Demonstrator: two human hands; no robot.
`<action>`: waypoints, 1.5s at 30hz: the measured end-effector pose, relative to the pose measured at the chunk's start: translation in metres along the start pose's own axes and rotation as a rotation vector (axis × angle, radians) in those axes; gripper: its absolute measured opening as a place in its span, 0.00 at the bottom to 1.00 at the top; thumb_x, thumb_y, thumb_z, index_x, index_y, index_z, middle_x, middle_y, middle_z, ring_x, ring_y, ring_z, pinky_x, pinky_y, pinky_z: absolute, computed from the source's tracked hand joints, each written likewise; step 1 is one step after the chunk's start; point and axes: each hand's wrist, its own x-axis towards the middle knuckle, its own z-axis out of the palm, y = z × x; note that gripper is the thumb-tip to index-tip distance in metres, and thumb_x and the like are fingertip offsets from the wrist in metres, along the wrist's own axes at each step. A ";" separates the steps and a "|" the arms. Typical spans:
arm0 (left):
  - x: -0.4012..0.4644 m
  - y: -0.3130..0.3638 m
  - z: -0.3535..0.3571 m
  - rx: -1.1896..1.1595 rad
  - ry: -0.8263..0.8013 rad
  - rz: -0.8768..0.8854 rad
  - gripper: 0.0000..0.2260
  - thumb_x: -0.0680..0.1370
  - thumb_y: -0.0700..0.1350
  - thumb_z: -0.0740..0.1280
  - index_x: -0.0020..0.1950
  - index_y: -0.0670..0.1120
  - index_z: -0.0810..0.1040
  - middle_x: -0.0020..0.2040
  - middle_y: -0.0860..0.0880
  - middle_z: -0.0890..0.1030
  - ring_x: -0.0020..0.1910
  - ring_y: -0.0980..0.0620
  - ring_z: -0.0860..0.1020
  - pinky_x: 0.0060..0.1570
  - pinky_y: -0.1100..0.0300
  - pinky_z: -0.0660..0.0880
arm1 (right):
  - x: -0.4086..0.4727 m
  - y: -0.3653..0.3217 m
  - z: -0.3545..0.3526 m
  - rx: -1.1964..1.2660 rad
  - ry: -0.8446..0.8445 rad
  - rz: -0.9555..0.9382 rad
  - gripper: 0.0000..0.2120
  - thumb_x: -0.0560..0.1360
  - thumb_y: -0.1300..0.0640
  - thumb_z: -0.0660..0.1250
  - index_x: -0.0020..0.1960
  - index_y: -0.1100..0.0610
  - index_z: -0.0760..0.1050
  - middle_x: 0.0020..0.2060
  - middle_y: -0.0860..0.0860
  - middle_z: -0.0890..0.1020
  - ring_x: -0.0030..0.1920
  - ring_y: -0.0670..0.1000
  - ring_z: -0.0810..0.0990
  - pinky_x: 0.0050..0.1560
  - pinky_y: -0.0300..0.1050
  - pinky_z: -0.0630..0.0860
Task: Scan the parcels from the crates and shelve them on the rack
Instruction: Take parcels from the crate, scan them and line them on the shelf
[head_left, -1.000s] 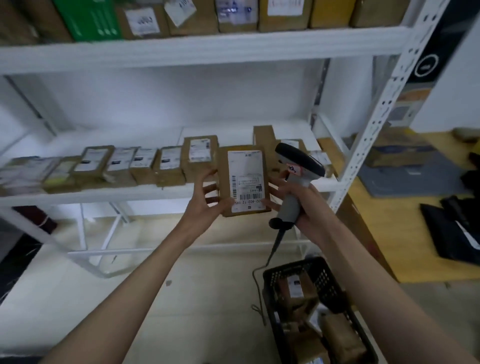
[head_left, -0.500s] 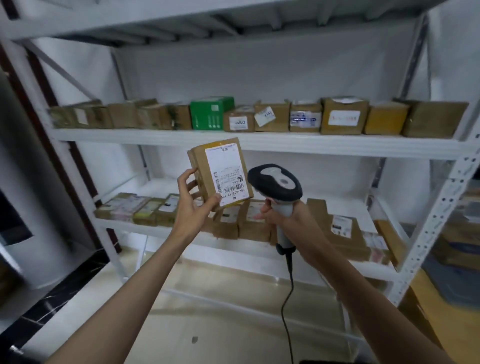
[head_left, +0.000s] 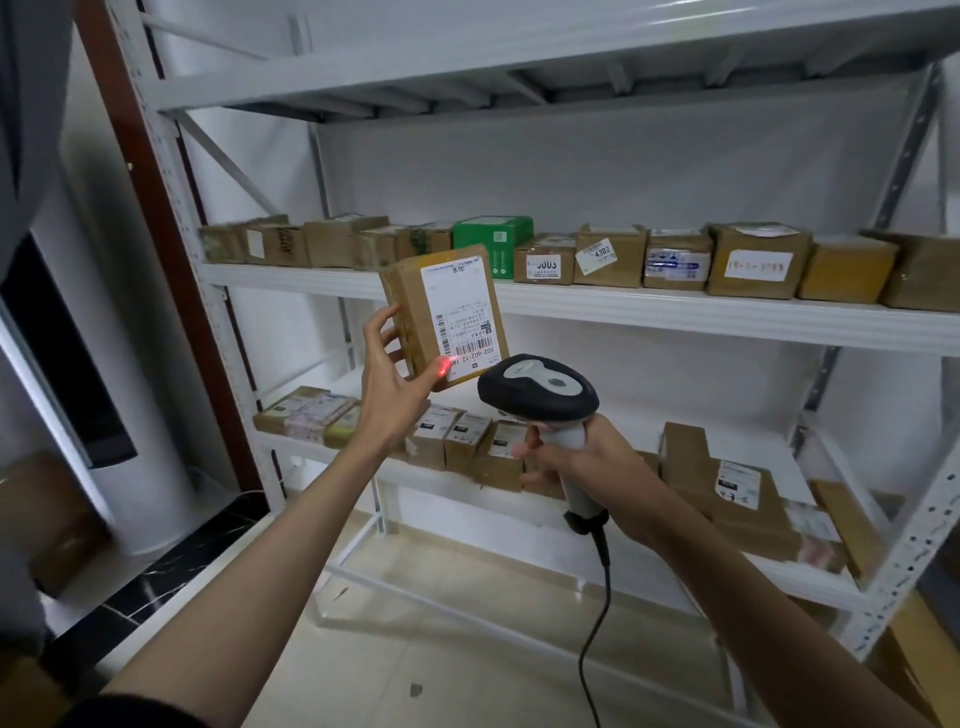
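The left hand (head_left: 387, 382) is gripping a brown parcel (head_left: 444, 317) by its left edge, holding it upright in front of the white rack (head_left: 675, 317), label facing near. The right hand (head_left: 582, 460) is clasping a scanner (head_left: 540, 395) just right of the parcel, casting a red glow on the left thumb.

scanner cable (head_left: 597, 623) runs off the bottom edge.
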 end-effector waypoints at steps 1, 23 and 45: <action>0.001 -0.001 -0.005 0.009 0.005 0.003 0.36 0.74 0.48 0.77 0.69 0.68 0.56 0.71 0.56 0.69 0.62 0.60 0.74 0.48 0.76 0.72 | 0.001 -0.004 0.004 0.001 -0.006 -0.011 0.12 0.71 0.62 0.75 0.54 0.59 0.79 0.40 0.44 0.85 0.52 0.56 0.87 0.51 0.50 0.85; 0.056 -0.001 -0.184 -0.055 0.092 -0.044 0.27 0.79 0.45 0.71 0.72 0.57 0.61 0.54 0.63 0.81 0.50 0.70 0.81 0.39 0.71 0.77 | 0.099 -0.075 0.145 0.155 0.093 -0.143 0.18 0.75 0.70 0.68 0.62 0.55 0.76 0.60 0.53 0.81 0.63 0.54 0.80 0.65 0.58 0.78; 0.187 -0.028 -0.174 0.189 0.307 0.151 0.56 0.60 0.59 0.83 0.79 0.56 0.53 0.73 0.51 0.60 0.70 0.56 0.66 0.65 0.67 0.64 | 0.300 -0.084 0.192 0.256 -0.053 -0.282 0.21 0.70 0.65 0.70 0.62 0.61 0.77 0.57 0.64 0.81 0.61 0.66 0.78 0.64 0.64 0.76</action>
